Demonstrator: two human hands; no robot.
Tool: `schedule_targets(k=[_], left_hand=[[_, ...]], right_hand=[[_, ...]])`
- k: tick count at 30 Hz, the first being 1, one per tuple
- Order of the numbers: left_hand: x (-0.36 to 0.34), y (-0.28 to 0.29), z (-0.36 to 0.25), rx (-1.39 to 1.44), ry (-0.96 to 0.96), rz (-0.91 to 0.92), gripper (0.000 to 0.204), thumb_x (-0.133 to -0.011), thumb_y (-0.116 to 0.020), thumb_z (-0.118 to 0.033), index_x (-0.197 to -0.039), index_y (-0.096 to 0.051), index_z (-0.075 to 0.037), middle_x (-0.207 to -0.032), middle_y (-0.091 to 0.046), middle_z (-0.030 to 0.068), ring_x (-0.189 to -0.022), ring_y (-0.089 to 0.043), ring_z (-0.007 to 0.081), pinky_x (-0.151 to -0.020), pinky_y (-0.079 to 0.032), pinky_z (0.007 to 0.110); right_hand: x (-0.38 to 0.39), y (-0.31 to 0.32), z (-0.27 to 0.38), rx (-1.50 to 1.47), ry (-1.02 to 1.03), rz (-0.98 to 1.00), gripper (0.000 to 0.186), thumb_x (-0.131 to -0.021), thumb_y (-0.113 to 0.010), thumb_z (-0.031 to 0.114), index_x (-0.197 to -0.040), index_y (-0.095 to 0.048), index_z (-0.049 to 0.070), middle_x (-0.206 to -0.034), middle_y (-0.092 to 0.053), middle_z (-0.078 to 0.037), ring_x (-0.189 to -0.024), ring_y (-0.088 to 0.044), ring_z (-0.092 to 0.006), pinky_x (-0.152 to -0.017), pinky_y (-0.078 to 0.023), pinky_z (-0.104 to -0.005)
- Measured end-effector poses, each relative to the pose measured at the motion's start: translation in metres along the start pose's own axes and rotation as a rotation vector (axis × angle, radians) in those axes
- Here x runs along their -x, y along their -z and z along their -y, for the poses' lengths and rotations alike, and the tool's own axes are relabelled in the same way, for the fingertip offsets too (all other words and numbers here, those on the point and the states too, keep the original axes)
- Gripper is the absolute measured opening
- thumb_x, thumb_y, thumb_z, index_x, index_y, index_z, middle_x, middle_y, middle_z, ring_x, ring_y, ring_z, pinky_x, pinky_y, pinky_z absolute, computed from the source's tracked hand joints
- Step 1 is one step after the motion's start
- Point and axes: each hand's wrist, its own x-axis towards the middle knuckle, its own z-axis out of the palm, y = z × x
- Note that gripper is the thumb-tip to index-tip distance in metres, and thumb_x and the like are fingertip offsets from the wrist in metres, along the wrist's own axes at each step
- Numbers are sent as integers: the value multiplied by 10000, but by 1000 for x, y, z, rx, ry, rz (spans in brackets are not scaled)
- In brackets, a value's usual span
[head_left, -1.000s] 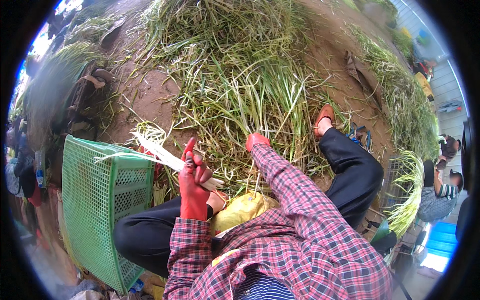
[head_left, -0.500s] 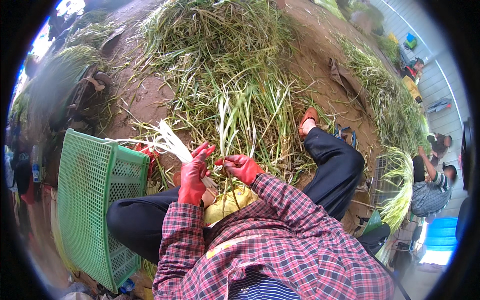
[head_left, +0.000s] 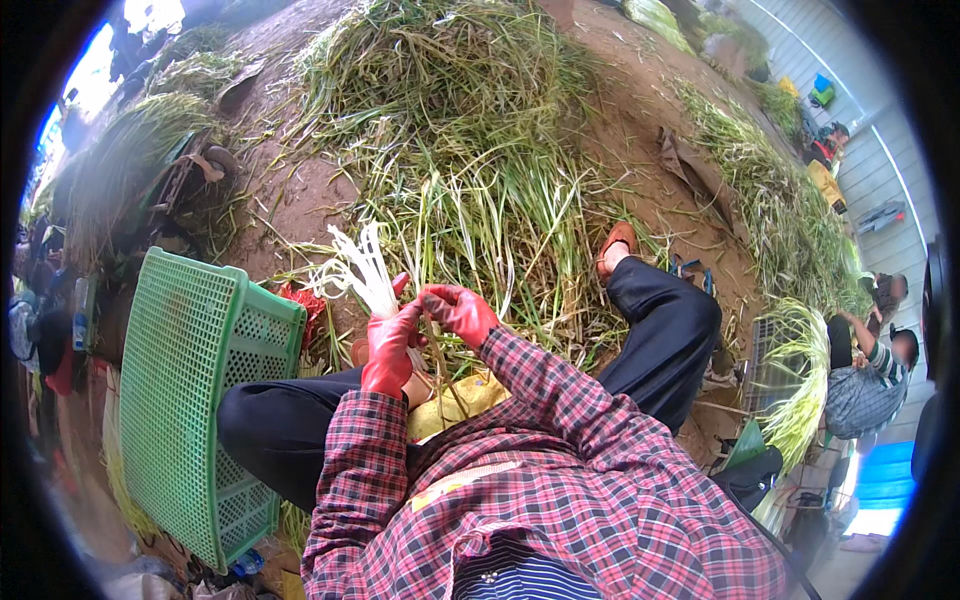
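Note:
Red gloves cover both of my hands. My left hand (head_left: 390, 347) is closed around a bundle of pale white stalks (head_left: 366, 268), which fans out from the top of the fist. Right beside it, my right hand (head_left: 460, 312) pinches a thin greenish-brown stalk (head_left: 436, 352), part of which hangs below the fingers toward my lap. The fingertips of the two hands nearly meet; whether they touch I cannot tell. Beyond them lies a large heap of loose green stalks and leaves (head_left: 470, 130), its near end spread between my legs. Beneath the hands is a yellow cloth or bag (head_left: 462, 402).
A green plastic crate (head_left: 172, 400) stands tilted at my left knee. Something red and crinkled (head_left: 306, 312) lies by the crate. On the right are a long row of green stalks (head_left: 775, 200) and a pale green bundle (head_left: 800, 375). Near that bundle sits another person (head_left: 868, 395).
My right hand has moved left and slightly up, close to my left hand. The white bundle in my left hand now points more upright. The view has shifted slightly.

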Motion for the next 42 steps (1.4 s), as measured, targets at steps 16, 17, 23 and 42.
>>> schedule_targets(k=[16,17,23,42], left_hand=[[-27,48,-39,419,-302,-127,469,-874,-573,-63,-1310,-409,-120,-941,-649,114,-430,-346,16,-425,-347,165],[-26,48,-41,418,-268,-120,468,-873,-575,-65,-1309,-414,-120,-942,-649,111,-431,-343,16,-424,-345,165],[-21,36,-32,374,-189,36,492,-870,-585,-87,-1328,-408,-115,-919,-650,84,-441,-329,12,-417,-332,158],[-39,58,-44,814,-194,8,454,-883,-510,-19,-1306,-433,-162,-986,-617,121,-439,-332,11,-391,-312,138]], right_hand=[[27,98,-75,1796,-725,539,251,-927,-449,129,-1135,-583,82,-1068,-610,-102,-890,-600,-189,-776,-528,-283],[30,108,-78,1777,-746,520,262,-933,-440,147,-1148,-573,79,-1079,-606,-106,-889,-602,-189,-782,-527,-281],[-5,72,-36,712,-52,128,543,-926,-423,431,-1306,-424,45,-1156,-567,-173,-1037,-552,-237,-951,-425,-332],[-4,166,-143,1070,-965,55,306,-917,-439,260,-1086,-615,76,-932,-663,-99,-869,-623,-212,-844,-486,-330]])
